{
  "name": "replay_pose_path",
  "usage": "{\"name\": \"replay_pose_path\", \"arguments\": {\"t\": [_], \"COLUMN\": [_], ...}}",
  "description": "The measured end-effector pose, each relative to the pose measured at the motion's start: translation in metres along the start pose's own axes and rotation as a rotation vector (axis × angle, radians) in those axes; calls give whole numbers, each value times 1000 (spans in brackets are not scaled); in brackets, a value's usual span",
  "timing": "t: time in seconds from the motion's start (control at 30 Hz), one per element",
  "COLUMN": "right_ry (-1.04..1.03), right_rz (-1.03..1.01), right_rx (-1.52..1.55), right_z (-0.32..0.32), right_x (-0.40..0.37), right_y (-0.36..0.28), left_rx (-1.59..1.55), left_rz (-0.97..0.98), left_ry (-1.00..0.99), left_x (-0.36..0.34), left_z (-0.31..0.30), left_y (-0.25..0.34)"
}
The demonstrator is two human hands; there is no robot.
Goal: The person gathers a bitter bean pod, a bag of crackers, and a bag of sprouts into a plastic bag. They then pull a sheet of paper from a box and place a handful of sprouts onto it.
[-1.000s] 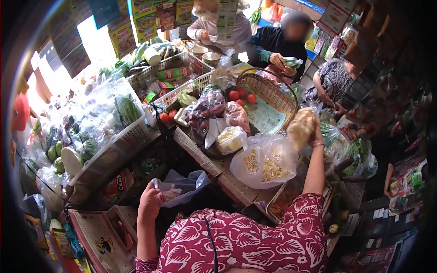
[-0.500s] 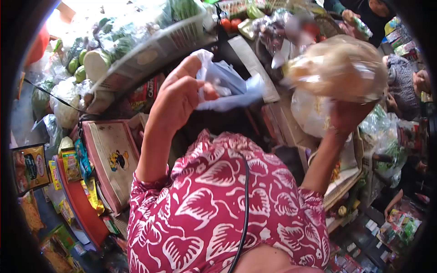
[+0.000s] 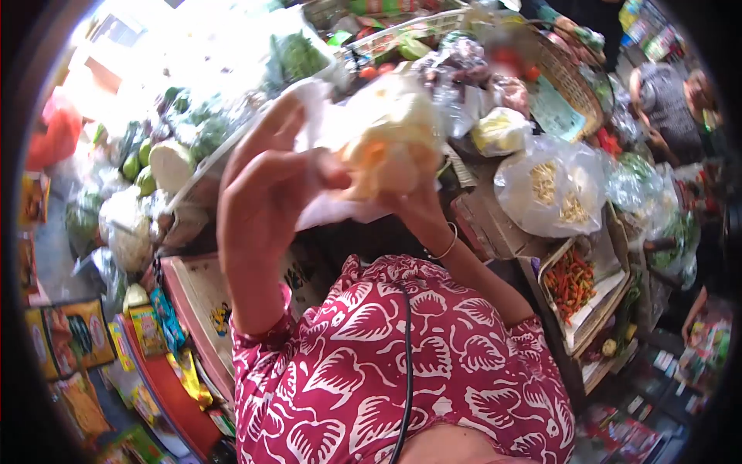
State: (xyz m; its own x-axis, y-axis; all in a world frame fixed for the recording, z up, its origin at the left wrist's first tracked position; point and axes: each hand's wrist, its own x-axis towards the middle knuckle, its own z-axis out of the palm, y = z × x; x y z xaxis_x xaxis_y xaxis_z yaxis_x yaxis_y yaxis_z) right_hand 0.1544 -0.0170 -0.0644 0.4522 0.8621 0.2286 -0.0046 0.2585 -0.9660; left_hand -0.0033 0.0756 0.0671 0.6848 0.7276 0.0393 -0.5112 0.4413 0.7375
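My left hand point(image 3: 270, 166) is raised in front of me, its fingers and thumb closed on a thin whitish plastic bag point(image 3: 332, 210). My right hand point(image 3: 420, 207) has a bracelet at the wrist and grips a clear bag of pale cream, rounded pieces point(image 3: 394, 139) from below. This bundle is smeared by motion, so its contents cannot be named. It overlaps the mouth of the plastic bag in this view and hides most of its inside. The left thumb lies right beside the bundle.
At right are a box of red chillies point(image 3: 570, 286) and a plastic bag of yellowish pieces point(image 3: 550, 185). Vegetables point(image 3: 171, 166) fill the upper left, above hanging packets point(image 3: 147, 329). A wicker basket point(image 3: 576, 81) stands at the back. A person point(image 3: 671, 104) is at far right.
My right hand has brought the pale bundle from the right across to the plastic bag in my left hand. The chillies and the bag of yellowish pieces now show more fully.
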Motion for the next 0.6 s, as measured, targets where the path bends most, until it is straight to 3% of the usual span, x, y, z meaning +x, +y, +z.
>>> {"name": "replay_pose_path", "arguments": {"t": [0.03, 0.07, 0.13, 0.17, 0.2, 0.27, 0.3, 0.33, 0.4, 0.43, 0.53, 0.6], "right_ry": [-145, -92, -463, -444, -392, -620, -527, -497, -408, -358, -122, 16], "right_rz": [-74, -89, -26, -192, -190, -31, -205, -209, -554, -561, -659, -898], "right_rx": [-234, -262, -803, -823, -851, -1161, -1206, -1222, -1336, -1260, -984, -948], "right_z": [-6, -16, -40, -49, -55, -64, -71, -79, -95, -105, -143, -171], "right_x": [1, 5, 10, 9, 12, 23, 26, 31, 44, 51, 76, 87], "right_y": [-2, -16, -57, -55, -69, -114, -126, -145, -189, -209, -247, -270], "left_rx": [-12, -26, -142, -95, -45, 62, 312, 466, 216, 217, -363, -193], "left_rz": [6, 8, 9, 26, 49, 40, 125, 161, 130, 132, -41, -43], "left_ry": [169, 325, -78, -132, -181, -254, -14, -216, -315, -330, -313, -778], "left_x": [-6, -9, -4, -3, 1, 11, 15, 20, 34, 40, 65, 74], "left_z": [-19, -39, -24, -29, -29, 5, 18, 15, 24, 39, 105, 155], "left_y": [3, 6, 28, 36, 42, 57, 63, 75, 92, 96, 96, 73]}}
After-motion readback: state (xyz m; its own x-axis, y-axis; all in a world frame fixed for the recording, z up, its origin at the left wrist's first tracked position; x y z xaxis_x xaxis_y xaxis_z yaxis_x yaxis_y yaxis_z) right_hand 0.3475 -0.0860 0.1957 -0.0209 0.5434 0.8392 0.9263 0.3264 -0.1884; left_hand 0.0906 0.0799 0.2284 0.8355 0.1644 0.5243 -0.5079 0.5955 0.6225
